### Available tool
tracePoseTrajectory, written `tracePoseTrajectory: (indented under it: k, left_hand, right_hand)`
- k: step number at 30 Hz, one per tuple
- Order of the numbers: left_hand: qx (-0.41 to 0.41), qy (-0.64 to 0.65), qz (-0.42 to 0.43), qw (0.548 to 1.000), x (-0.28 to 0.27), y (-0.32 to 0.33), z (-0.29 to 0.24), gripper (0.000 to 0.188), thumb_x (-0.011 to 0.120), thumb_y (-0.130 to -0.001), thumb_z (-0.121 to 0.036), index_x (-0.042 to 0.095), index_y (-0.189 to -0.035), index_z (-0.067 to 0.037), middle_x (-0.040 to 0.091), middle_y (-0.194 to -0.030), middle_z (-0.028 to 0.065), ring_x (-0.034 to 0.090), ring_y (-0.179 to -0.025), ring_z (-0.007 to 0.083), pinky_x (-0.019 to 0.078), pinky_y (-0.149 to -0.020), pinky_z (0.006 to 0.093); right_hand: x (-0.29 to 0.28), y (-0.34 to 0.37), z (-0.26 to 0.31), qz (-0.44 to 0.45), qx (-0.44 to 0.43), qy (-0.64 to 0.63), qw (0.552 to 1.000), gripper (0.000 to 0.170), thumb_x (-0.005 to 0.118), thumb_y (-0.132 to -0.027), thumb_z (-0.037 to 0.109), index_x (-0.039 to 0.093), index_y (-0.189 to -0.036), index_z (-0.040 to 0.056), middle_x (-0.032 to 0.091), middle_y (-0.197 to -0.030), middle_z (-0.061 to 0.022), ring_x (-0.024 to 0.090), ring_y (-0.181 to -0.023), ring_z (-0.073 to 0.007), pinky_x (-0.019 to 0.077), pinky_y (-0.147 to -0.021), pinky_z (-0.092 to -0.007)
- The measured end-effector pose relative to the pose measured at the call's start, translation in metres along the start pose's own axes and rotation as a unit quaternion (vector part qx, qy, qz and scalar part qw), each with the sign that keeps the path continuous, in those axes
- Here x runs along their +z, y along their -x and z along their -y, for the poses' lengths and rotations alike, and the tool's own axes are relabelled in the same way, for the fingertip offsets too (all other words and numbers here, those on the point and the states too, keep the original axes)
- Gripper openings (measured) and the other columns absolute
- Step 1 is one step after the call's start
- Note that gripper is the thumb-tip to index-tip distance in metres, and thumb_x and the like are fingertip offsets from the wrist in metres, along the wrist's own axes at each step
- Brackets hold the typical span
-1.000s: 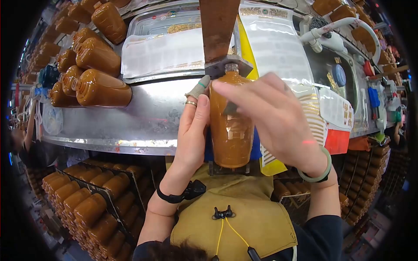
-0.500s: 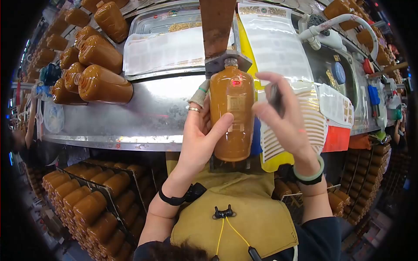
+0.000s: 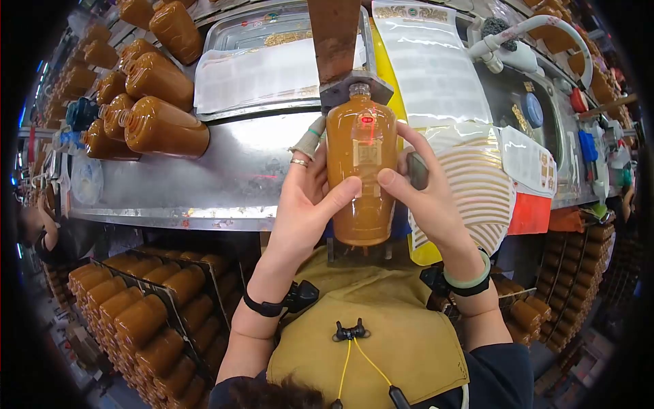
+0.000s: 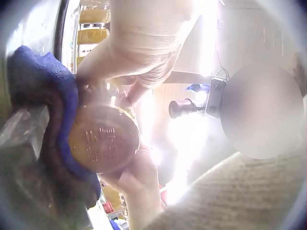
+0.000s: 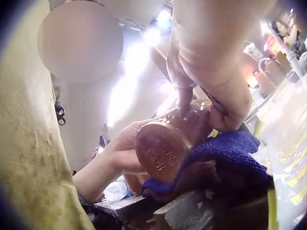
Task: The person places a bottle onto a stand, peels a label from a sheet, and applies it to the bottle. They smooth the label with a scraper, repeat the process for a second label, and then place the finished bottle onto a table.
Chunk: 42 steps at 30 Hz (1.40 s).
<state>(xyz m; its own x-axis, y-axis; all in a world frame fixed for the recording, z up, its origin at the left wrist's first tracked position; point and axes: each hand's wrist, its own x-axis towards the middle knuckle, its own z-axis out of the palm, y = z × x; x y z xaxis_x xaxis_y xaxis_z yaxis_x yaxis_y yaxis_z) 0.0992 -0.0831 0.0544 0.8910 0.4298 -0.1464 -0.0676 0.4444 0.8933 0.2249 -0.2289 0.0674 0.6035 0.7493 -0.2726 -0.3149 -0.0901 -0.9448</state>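
Two thumbs (image 3: 344,194) now on the brown bottle (image 3: 362,170), previously one

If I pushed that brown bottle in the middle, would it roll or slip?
The brown bottle would probably roll if pushed sideways, because it lies down and its base looks round. The blue cloth tucked against it might slow it. It may feel slippery, since it's so shiny, and likely stiff, because it looks hard like glass.

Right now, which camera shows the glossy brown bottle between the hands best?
The head view: it shows the bottle front-on from neck to bottom edge, including the red mark. Both wrist views show mainly its embossed base, without that mark.
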Motion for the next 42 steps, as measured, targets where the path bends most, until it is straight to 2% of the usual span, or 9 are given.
tracePoseTrajectory:
  k: [2, 11, 20, 24, 27, 35, 38, 40, 42]
  left_hand:
    - [-0.029, 0.070, -0.019, 0.997, 0.000, -0.001, 0.000, 0.086, 0.072, -0.097, -0.004, 0.019, -0.164, -0.002, 0.036, -0.163, 0.0193, 0.043, -0.146, 0.0251, 0.0383, -0.120, 0.0409]
    - [0.013, 0.001, 0.011, 1.000, -0.001, 0.000, 0.005, 0.090, 0.076, -0.094, -0.004, 0.019, -0.163, -0.003, 0.037, -0.160, 0.0199, 0.044, -0.146, 0.0260, 0.0399, -0.119, 0.0408]
    - [0.000, 0.021, -0.019, 1.000, 0.004, 0.002, 0.003, 0.083, 0.072, -0.098, -0.007, 0.021, -0.163, -0.003, 0.038, -0.160, 0.0191, 0.044, -0.145, 0.0250, 0.0407, -0.118, 0.0395]
    - [0.002, -0.003, -0.023, 1.000, 0.005, 0.003, 0.005, 0.079, 0.069, -0.100, -0.008, 0.021, -0.164, -0.003, 0.038, -0.160, 0.0196, 0.044, -0.145, 0.0248, 0.0397, -0.119, 0.0400]
    - [0.007, -0.020, -0.008, 1.000, 0.001, 0.003, 0.007, 0.081, 0.068, -0.100, -0.008, 0.019, -0.165, -0.003, 0.037, -0.161, 0.0202, 0.043, -0.146, 0.0255, 0.0381, -0.120, 0.0406]
    - [0.013, -0.035, -0.009, 0.999, 0.004, 0.004, 0.005, 0.081, 0.066, -0.102, -0.008, 0.015, -0.165, -0.003, 0.036, -0.162, 0.0195, 0.042, -0.147, 0.0261, 0.0367, -0.120, 0.0408]
    - [-0.011, -0.021, -0.010, 1.000, 0.005, 0.006, 0.001, 0.078, 0.062, -0.104, -0.007, 0.015, -0.165, -0.003, 0.036, -0.163, 0.0183, 0.041, -0.147, 0.0251, 0.0364, -0.121, 0.0407]
    - [-0.012, 0.013, -0.012, 1.000, 0.003, 0.005, 0.005, 0.076, 0.061, -0.105, -0.006, 0.015, -0.166, -0.003, 0.036, -0.163, 0.0177, 0.041, -0.148, 0.0244, 0.0363, -0.121, 0.0404]
    - [-0.014, 0.047, -0.014, 0.999, 0.005, 0.006, 0.006, 0.074, 0.059, -0.105, -0.006, 0.016, -0.166, -0.003, 0.035, -0.163, 0.0171, 0.040, -0.148, 0.0238, 0.0362, -0.121, 0.0402]
  right_hand:
    - [0.000, 0.000, -0.002, -0.002, -0.001, -0.003, 1.000, 0.077, 0.077, -0.095, 0.008, 0.032, -0.156, -0.0029, 0.064, -0.114, -0.0094, 0.063, -0.104, -0.0144, 0.0524, -0.088, -0.0284]
    - [-0.003, 0.000, -0.003, 0.013, 0.003, 0.004, 1.000, 0.079, 0.078, -0.094, 0.008, 0.031, -0.156, -0.0026, 0.062, -0.118, -0.0100, 0.062, -0.112, -0.0166, 0.0513, -0.094, -0.0301]
    - [-0.012, 0.001, -0.002, 0.016, 0.030, -0.009, 0.999, 0.078, 0.078, -0.094, 0.008, 0.032, -0.158, -0.0010, 0.061, -0.110, -0.0057, 0.060, -0.103, -0.0114, 0.0492, -0.088, -0.0257]
    - [-0.009, -0.001, -0.002, -0.018, 0.060, -0.112, 0.992, 0.080, 0.079, -0.094, 0.012, 0.033, -0.158, -0.0013, 0.062, -0.104, -0.0034, 0.059, -0.099, -0.0092, 0.0496, -0.084, -0.0257]
    - [0.005, 0.002, -0.005, -0.028, -0.017, 0.057, 0.998, 0.086, 0.084, -0.090, 0.015, 0.032, -0.155, -0.0058, 0.061, -0.130, -0.0140, 0.062, -0.118, -0.0186, 0.0517, -0.099, -0.0331]
    - [-0.002, 0.001, -0.009, -0.022, -0.008, 0.055, 0.998, 0.090, 0.085, -0.088, 0.016, 0.031, -0.156, -0.0057, 0.057, -0.138, -0.0170, 0.058, -0.125, -0.0201, 0.0483, -0.106, -0.0347]
    - [-0.010, 0.001, -0.006, 0.019, -0.005, 0.001, 1.000, 0.080, 0.079, -0.093, 0.014, 0.034, -0.156, -0.0057, 0.056, -0.138, -0.0142, 0.056, -0.125, -0.0186, 0.0458, -0.107, -0.0331]
    - [-0.016, 0.000, 0.002, -0.042, 0.011, -0.130, 0.991, 0.064, 0.064, -0.100, 0.002, 0.036, -0.157, -0.0026, 0.054, -0.120, -0.0037, 0.050, -0.113, -0.0090, 0.0419, -0.098, -0.0237]
    - [-0.022, -0.001, -0.007, -0.061, -0.046, -0.131, 0.988, 0.053, 0.056, -0.104, 0.001, 0.040, -0.154, -0.0032, 0.054, -0.133, -0.0088, 0.049, -0.125, -0.0113, 0.0410, -0.105, -0.0248]
